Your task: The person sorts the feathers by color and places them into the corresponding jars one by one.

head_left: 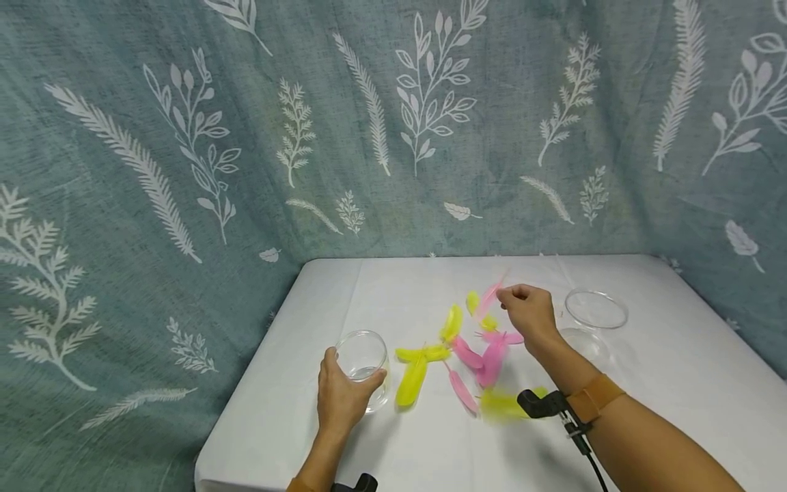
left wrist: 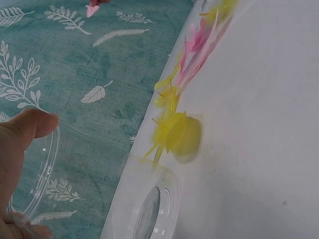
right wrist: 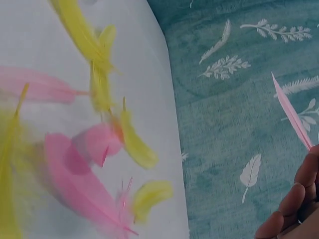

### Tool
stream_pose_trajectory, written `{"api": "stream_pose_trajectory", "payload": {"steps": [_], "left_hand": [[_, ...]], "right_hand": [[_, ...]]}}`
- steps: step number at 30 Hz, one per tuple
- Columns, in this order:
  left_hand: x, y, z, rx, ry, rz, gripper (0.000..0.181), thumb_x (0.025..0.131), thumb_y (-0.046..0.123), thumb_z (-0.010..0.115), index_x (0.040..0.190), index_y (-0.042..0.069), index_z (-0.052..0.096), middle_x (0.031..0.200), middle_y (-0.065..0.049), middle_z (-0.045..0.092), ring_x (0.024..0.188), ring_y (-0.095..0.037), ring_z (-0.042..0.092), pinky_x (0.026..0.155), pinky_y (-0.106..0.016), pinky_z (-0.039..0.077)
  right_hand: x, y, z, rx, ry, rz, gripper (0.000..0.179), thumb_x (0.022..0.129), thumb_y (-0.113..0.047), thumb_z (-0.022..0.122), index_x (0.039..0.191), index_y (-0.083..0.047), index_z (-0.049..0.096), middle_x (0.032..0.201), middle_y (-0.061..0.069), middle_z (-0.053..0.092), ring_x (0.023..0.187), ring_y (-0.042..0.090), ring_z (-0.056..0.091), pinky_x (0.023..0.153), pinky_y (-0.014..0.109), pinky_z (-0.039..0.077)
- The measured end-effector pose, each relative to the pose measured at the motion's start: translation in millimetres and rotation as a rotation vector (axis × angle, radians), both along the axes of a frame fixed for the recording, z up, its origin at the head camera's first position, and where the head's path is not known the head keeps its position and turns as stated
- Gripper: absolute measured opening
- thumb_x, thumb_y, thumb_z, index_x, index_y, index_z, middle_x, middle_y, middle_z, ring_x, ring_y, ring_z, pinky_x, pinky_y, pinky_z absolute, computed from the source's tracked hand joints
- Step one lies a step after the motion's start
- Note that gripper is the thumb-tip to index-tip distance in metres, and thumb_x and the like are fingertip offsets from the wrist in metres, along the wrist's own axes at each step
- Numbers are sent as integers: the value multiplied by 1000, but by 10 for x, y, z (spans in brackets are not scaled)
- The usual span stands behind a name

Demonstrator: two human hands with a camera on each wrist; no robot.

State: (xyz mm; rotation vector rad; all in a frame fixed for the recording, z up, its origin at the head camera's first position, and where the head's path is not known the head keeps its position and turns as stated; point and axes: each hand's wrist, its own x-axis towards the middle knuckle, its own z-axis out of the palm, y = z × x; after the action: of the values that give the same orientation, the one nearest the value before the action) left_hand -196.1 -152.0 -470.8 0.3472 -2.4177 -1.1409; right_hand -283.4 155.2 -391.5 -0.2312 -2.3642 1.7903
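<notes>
My left hand (head_left: 343,396) grips a clear round jar (head_left: 382,393) at the table's left, thumb and fingers spread around its wall. In the left wrist view, the jar's transparent base (left wrist: 169,219) faces the white table. Raised over the far side of the feathers, my right hand (head_left: 530,311) pinches a pink feather (head_left: 490,298) by one end; the right wrist view shows that feather (right wrist: 291,117) pointing away from the fingertips. Between the hands lie loose yellow feathers (head_left: 412,383) and pink feathers (head_left: 492,362), some overlapping.
Right of the feathers, partly behind my right forearm, stands another clear container (head_left: 587,345). A clear round rim or lid (head_left: 596,309) is just beyond it. A blurred yellow feather (head_left: 501,404) lies near the right wrist camera. A patterned green curtain (head_left: 393,205) surrounds the white table (head_left: 295,410).
</notes>
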Motion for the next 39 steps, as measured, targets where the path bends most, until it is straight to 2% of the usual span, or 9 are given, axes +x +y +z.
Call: {"api": "stream_pose_trajectory", "payload": {"steps": [8,16,28,39], "left_hand": [[-7,1,-9,-11,4,0,103,62,46,88,139,1,35,126,-21,50,112,-38,52,89,-54,44],[-7,-3,-28,-12,13,5,102,61,46,89,137,2,37,124,-20,51,110,-38,52,88,-54,44],[-18,-3,-13,-4,24,1,102,60,47,89,137,3,37,125,-20,51,111,-38,52,88,-54,44],[-15,9,-29,1,20,3,103,60,46,88,138,3,37,126,-19,50,111,-38,52,88,-54,44]], "right_hand": [[31,-281,61,-72,54,27,32,97,-25,58,105,5,64,108,19,59,99,29,54,85,39,43],[67,-612,123,-136,95,77,26,95,-22,60,98,3,65,100,18,60,94,31,54,74,37,43],[94,-888,173,-132,123,124,23,94,-21,61,97,1,67,95,13,62,90,28,56,80,37,46],[135,-1093,134,-131,179,144,17,91,-18,62,86,-2,66,81,12,60,71,24,50,65,34,44]]}}
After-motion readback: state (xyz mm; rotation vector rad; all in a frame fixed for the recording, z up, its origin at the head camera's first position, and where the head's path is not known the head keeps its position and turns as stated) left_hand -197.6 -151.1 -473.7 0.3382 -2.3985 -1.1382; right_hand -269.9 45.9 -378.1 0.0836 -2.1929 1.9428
